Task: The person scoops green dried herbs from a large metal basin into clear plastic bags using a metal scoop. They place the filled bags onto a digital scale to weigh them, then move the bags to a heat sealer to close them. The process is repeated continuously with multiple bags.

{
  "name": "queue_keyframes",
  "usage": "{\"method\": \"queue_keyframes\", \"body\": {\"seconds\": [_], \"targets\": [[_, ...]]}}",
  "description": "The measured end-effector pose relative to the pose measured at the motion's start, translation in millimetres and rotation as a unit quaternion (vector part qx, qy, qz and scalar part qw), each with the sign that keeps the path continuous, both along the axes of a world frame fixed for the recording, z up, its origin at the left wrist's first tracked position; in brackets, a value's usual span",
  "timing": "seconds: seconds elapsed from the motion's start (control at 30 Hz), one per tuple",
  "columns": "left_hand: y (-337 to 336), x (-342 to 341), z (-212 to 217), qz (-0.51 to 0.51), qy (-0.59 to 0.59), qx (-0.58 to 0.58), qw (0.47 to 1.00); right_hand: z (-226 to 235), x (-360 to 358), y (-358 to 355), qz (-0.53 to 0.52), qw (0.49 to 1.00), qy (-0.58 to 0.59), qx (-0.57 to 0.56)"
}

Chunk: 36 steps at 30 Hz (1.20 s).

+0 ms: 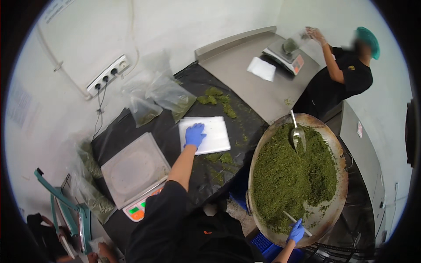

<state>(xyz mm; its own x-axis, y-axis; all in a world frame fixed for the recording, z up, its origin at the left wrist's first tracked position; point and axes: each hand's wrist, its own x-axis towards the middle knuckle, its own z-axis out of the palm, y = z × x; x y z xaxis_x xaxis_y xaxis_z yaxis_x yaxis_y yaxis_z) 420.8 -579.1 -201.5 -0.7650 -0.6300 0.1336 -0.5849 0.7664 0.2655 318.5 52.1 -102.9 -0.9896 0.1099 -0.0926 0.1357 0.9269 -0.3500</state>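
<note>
My left hand [195, 134], in a blue glove, lies with fingers spread on a stack of white sheets or flat bags [215, 139] on the black-covered table. At the lower right, my blue-gloved right hand [297, 231] is closed around a pale stick-like handle [290, 216], just inside the near rim of a big round metal pan [341, 175]. Whatever that handle may belong to cannot be made out. Chopped green leaves [280, 175] fill most of the pan. Toward its far side a metal scoop [297, 136] rests in the leaves.
A flat scale [135, 168] stands left of my left arm. Clear bags of green leaves [173, 96] lean by the wall, beside loose clumps [215, 97]. Teal metal equipment [66, 201] stands lower left. Far right, a person [337, 79] holds a bag over another scale [283, 55].
</note>
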Motion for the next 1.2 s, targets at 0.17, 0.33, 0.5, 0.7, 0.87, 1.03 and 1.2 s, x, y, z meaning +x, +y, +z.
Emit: {"method": "queue_keyframes", "body": {"seconds": [0.17,0.33,0.5,0.7,0.87,1.03,1.2], "targets": [[17,-22,4,0.087,0.164,0.015,0.982,-23,30,38,-0.034,0.942,0.282,-0.176],[63,8,71,0.030,0.266,-0.150,0.952,84,-4,-95,-0.090,0.904,0.137,-0.394],[99,44,86,0.001,0.258,-0.259,0.931,113,-45,-294,0.421,0.848,0.153,-0.282],[126,52,80,-0.014,0.224,-0.302,0.927,53,-31,-444,0.637,0.760,-0.108,-0.069],[151,56,157,0.050,0.261,-0.078,0.961,25,-24,-441,0.636,0.762,-0.073,-0.095],[114,54,128,-0.010,0.009,0.062,0.998,30,4,-441,0.662,0.744,-0.017,-0.089],[98,61,101,0.118,0.152,-0.086,0.978,-21,4,-428,0.545,0.800,0.199,-0.153]]}}
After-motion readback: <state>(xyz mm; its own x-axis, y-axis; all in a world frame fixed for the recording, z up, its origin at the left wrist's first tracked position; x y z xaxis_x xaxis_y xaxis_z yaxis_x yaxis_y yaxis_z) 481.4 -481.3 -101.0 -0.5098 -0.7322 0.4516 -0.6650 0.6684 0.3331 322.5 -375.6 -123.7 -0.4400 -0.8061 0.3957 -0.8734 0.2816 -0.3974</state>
